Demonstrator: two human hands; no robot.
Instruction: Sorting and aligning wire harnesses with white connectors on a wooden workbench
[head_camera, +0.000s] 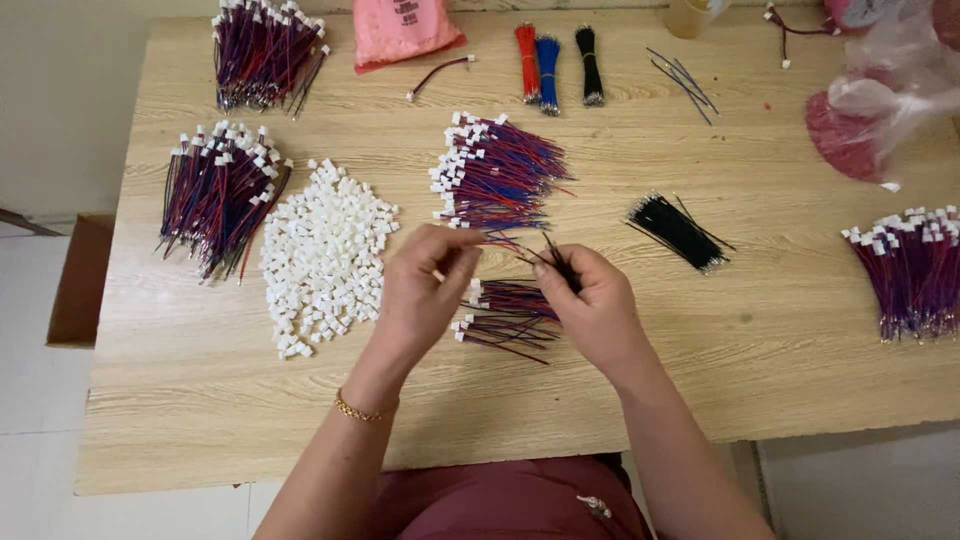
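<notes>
- Your left hand (425, 290) is pinched shut, thumb against fingertips, on a small white connector with red and blue leads running right from it; the connector itself is mostly hidden by the fingers.
- Your right hand (590, 305) is curled closed around a few thin black wires (558, 262), tips poking up out of the fist toward the left hand.
- Both hands sit close together above the table (750, 340), just over a small heap of finished red-blue harnesses (505, 320).
- Handling guess: the wires look very light and floppy, and bend wherever unsupported. Grip close to the bare end, not mid-length, or the tip will wander.
- The connector looks like hard plastic, tiny and smooth, so easy to drop. Hold it by the side walls and keep the open face clear.
- Pile of loose white connectors (325, 255) lies just left of your left hand.
- Bigger harness bundle (495, 170) sits just beyond the hands; more bundles at far left (215, 195), top left (265, 50) and right edge (910, 265).
- Loose black wire bunch (675, 230) lies to the right of your right hand, near but apart.
- Tied red, blue and black wire hanks (550, 65) and a pink bag (400, 30) lie at the far edge.
</notes>
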